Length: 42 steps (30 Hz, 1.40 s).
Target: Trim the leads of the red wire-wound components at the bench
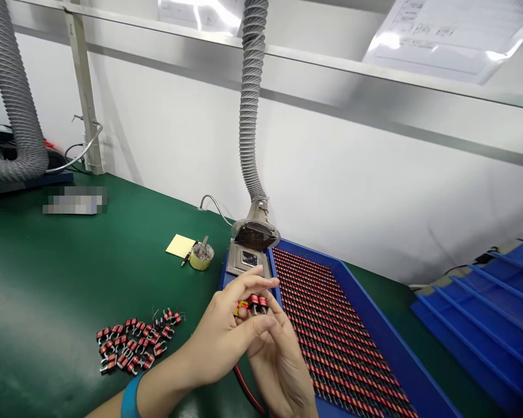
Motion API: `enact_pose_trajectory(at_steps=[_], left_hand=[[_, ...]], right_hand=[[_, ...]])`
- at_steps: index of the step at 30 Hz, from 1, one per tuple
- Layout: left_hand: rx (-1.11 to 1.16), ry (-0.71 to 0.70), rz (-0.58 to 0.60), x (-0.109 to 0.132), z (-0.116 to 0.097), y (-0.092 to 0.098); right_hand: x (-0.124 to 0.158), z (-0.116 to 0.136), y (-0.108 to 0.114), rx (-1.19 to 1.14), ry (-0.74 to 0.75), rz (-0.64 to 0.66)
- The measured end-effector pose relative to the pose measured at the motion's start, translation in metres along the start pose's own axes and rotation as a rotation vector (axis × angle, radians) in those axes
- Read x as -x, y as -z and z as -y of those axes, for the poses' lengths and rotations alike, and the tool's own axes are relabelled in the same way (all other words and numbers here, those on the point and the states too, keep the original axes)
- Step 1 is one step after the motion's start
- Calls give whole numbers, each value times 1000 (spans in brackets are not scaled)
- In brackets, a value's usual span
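My left hand [222, 337], with a blue band at the wrist, meets my right hand [279, 360] in front of a small metal solder pot [249, 259]. Between the fingers of both hands are several small red-and-black components [258, 302], partly covered by the fingers. A bit of yellow shows beside them at my left fingertips. Loose red-and-black components [131, 345] with metal leads lie in a pile on the green table, left of my hands. Many more fill a blue tray [387, 331] in neat rows on the right.
An exhaust hose [250, 110] hangs over the pot, its round hood [256, 233] just above it. A small round container [201, 256], a pen and a yellow notepad [181, 245] lie left of the pot. Blue ribbed trays [483, 313] stand far right; a red cable [246, 389] runs below my hands.
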State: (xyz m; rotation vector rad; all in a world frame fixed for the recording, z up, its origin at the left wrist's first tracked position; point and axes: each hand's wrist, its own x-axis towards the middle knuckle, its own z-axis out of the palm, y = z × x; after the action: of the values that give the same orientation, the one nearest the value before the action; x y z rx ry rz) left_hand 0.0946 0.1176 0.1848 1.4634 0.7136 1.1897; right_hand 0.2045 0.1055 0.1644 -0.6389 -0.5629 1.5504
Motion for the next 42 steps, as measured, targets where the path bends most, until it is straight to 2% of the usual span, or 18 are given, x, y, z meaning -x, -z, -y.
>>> enact_pose_trajectory(at_steps=[5, 11, 18, 22, 24, 26, 29, 31, 33, 37, 40, 42], left_hand=[[50, -13, 34, -6, 0, 4], [182, 17, -61, -16, 5, 12], [284, 28, -260, -18, 9, 15], [416, -78, -402, -19, 4, 24], [433, -134, -430, -20, 0, 32], [333, -104, -342, -20, -4, 39], [97, 16, -99, -20, -5, 42], [67, 50, -53, -20, -3, 38], [153, 60, -106, -21, 1, 30], [298, 6, -299, -22, 5, 20], [276, -122, -510, -17, -1, 30], [170, -209, -634, -6, -7, 44]], right_hand=[[-4, -2, -1, -48, 3, -42], [-8, -7, 3, 115, 121, -71], [-9, -13, 5, 222, 124, -3], [-11, -10, 5, 261, 60, 67], [-12, -8, 4, 255, 42, 84], [-12, -7, 4, 238, 43, 88], [-12, -8, 5, 214, 53, 81], [-12, -9, 6, 200, 56, 63], [-11, -10, 7, 189, 58, 46], [-8, -10, 6, 206, 56, 68], [-5, -6, 5, 239, 40, 106], [-4, -2, 5, 247, 40, 112]])
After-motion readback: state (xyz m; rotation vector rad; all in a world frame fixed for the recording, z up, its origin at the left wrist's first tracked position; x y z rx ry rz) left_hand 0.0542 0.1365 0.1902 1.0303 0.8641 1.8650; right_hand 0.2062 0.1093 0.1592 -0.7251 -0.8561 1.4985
